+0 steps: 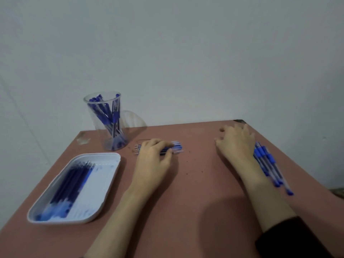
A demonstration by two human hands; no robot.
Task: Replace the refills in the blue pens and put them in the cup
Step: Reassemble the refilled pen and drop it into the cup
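Refills (177, 147) are being gripped by the curled left hand (153, 159) near the far edge of the table (197, 192), beside the cup (93, 116) at its far left corner. The right hand (236, 144) is being held loose and flat, with pens (268, 161) lying just beside its wrist at the right edge.

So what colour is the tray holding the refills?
White tray, with blue smudges; the head view shows it.
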